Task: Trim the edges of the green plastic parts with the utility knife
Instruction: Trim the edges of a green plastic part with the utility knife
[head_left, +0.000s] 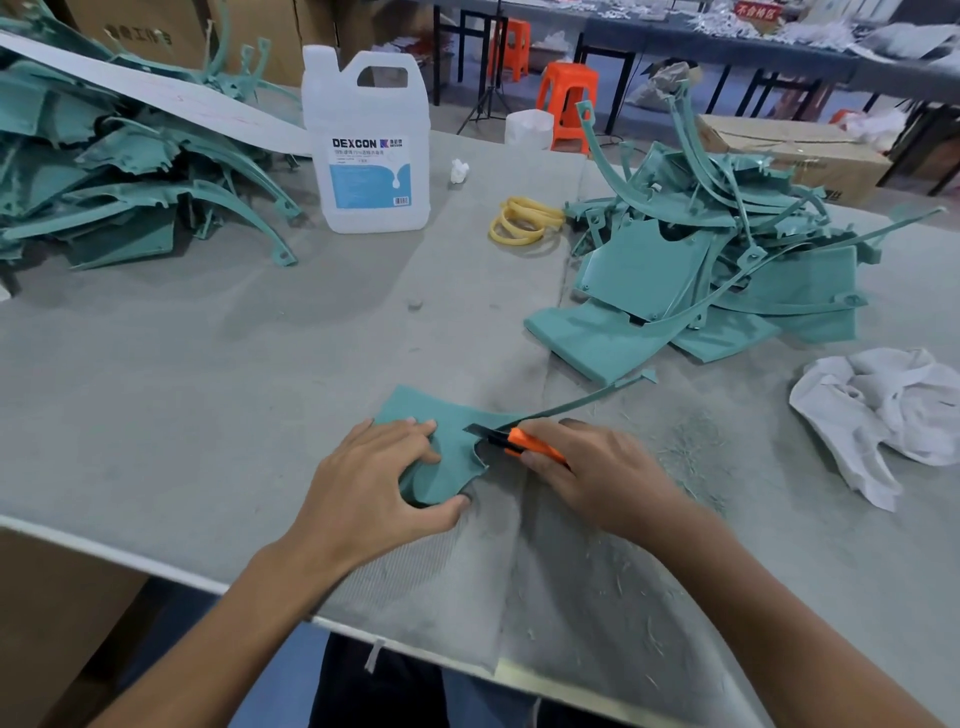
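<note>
A green plastic part (457, 467) lies flat on the grey table cover near the front edge. My left hand (379, 478) holds it down, fingers over its top and thumb curled at its near edge. My right hand (587, 473) grips an orange utility knife (524, 441), whose dark blade meets the part's right edge. A thin green strip (576, 400) runs from the blade up to the right. One heap of green parts (711, 260) sits at the right, another heap (114, 171) at the far left.
A white DEXCON jug (366, 140) stands at the back centre, with yellow rubber bands (524, 221) to its right. A crumpled white cloth (893, 410) lies at the right. Plastic shavings (691, 457) litter the cover beside my right hand. Orange stools and cardboard boxes stand beyond the table.
</note>
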